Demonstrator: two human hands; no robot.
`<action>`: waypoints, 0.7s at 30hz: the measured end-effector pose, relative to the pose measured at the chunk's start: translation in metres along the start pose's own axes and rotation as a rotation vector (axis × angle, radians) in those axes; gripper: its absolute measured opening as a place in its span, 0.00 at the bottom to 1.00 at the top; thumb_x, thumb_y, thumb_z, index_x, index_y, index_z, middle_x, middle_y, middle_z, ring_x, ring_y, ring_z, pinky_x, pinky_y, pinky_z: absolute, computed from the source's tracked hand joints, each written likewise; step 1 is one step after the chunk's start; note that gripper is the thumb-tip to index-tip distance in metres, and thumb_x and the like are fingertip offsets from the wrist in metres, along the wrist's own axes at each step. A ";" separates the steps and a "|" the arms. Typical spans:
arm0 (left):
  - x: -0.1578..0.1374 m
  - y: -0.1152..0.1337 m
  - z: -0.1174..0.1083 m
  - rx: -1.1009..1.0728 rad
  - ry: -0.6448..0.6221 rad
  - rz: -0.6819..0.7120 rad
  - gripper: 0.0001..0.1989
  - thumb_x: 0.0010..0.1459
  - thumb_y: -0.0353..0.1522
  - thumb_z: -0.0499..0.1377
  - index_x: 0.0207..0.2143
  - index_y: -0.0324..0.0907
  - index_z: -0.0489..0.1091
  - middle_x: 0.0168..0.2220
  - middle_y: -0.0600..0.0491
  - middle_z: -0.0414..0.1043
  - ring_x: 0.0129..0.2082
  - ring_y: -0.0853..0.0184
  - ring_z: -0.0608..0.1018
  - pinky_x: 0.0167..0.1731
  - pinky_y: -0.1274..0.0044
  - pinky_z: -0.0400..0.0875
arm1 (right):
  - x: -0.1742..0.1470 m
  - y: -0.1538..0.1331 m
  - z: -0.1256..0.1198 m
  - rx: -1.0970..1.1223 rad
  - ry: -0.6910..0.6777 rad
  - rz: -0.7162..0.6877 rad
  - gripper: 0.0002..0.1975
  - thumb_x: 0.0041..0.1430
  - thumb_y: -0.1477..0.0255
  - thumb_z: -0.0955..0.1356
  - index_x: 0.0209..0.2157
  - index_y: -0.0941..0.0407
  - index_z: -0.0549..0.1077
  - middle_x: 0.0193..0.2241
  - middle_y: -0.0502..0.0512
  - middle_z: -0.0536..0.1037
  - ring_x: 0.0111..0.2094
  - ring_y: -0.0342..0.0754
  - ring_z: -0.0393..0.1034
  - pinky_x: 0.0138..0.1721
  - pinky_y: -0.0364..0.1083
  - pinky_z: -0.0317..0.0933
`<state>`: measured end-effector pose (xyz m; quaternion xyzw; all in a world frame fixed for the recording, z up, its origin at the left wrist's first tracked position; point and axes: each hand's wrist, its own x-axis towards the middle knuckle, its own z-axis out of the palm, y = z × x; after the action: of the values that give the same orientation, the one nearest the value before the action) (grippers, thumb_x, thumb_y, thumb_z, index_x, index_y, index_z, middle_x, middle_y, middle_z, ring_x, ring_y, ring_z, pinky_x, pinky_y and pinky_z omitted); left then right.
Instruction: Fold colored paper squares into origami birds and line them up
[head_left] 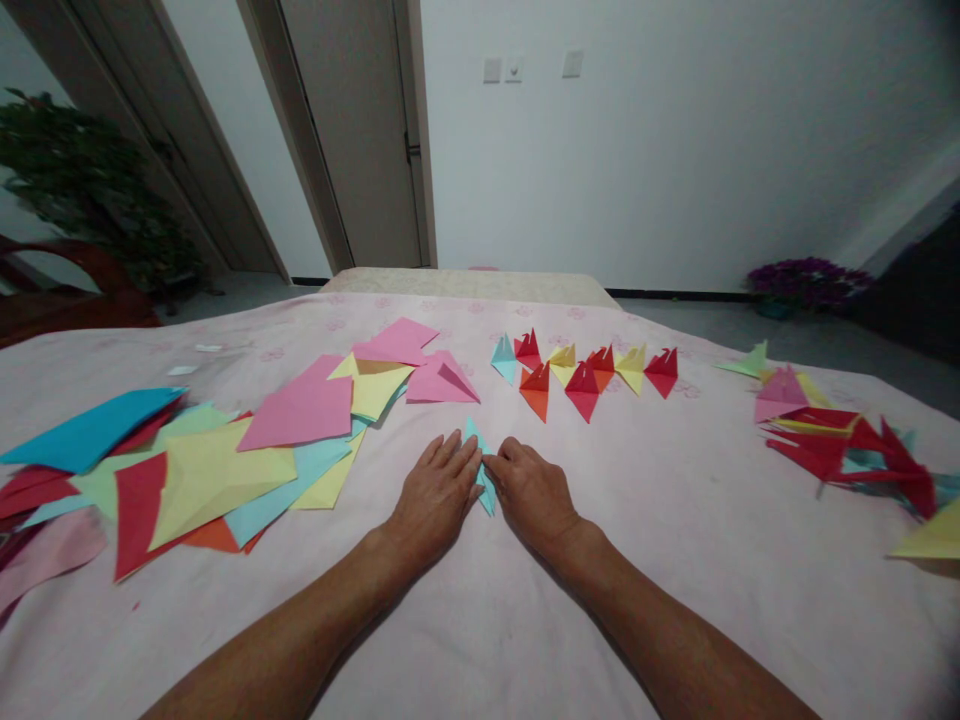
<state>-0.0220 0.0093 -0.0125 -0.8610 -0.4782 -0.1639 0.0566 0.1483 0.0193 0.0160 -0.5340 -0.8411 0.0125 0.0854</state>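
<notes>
A narrow light-blue folded paper (486, 490), pointed at both ends, lies on the cloth in front of me. My left hand (439, 490) rests flat beside it, fingers stretched out and their tips pressing on its left edge. From the other side my right hand (534, 490) has its fingers curled, with thumb and forefinger closed at the paper's right edge. The hands cover the paper's middle. Beyond them stands a group of small folded paper birds, among them a red one (583, 390), an orange one (535, 388) and a light-blue one (504, 358).
Paper sheets in several colours, such as a yellow one (225, 485) and a pink one (300, 410), overlap at the left. More folded pieces, including red ones (817, 445), pile up at the right edge. A pink-white cloth (480, 620) covers the table.
</notes>
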 end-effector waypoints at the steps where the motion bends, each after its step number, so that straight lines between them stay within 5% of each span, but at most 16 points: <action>1: 0.001 0.000 0.000 0.004 -0.007 0.007 0.20 0.65 0.34 0.52 0.58 0.41 0.65 0.62 0.46 0.65 0.64 0.54 0.62 0.62 0.58 0.56 | 0.000 0.000 0.000 -0.001 0.000 -0.001 0.09 0.67 0.70 0.62 0.41 0.50 0.74 0.40 0.55 0.73 0.39 0.48 0.68 0.28 0.43 0.57; 21: 0.001 -0.004 -0.013 0.024 -0.176 -0.050 0.28 0.66 0.41 0.49 0.65 0.41 0.56 0.67 0.43 0.53 0.66 0.51 0.57 0.62 0.54 0.52 | -0.008 -0.006 -0.006 -0.088 -0.048 0.037 0.12 0.68 0.71 0.60 0.49 0.52 0.69 0.43 0.59 0.71 0.42 0.52 0.66 0.29 0.44 0.60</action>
<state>-0.0277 0.0087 -0.0007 -0.8590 -0.5047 -0.0832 0.0204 0.1466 0.0093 0.0219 -0.5522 -0.8327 -0.0100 0.0413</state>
